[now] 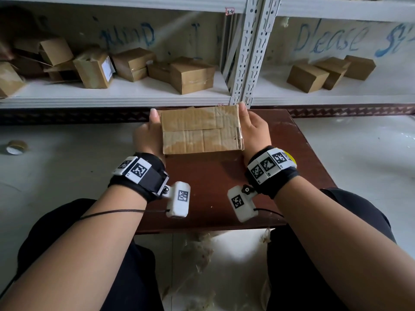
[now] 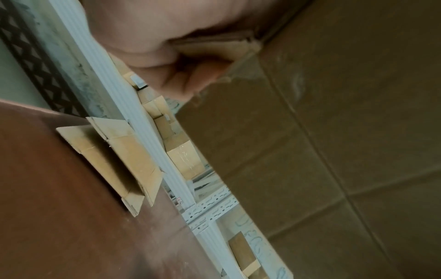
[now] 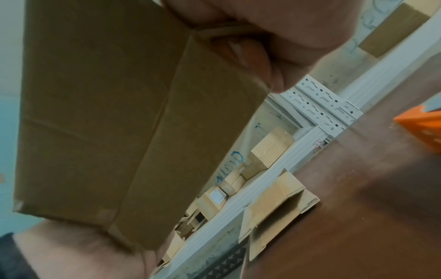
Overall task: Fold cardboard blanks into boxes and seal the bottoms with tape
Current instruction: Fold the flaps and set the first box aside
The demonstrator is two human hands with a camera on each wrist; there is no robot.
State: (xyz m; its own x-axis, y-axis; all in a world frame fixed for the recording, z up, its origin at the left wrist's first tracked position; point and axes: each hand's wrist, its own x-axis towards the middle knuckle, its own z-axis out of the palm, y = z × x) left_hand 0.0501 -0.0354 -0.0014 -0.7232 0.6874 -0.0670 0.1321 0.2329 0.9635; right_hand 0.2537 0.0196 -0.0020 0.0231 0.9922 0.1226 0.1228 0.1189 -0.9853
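Observation:
I hold a worn brown cardboard blank level above the dark red-brown table. My left hand grips its left edge, thumb up along the side. My right hand grips the right edge the same way. In the left wrist view, curled fingers wrap under a corner of the cardboard. The right wrist view shows fingers hooked round the far edge of the creased underside. A second flattened blank lies at the table's far edge, hidden in the head view.
A white metal shelf behind the table carries several finished brown boxes. A roll of tape lies on the pale floor at the left. An orange object sits at the table's far right. Plastic scraps litter the floor between my knees.

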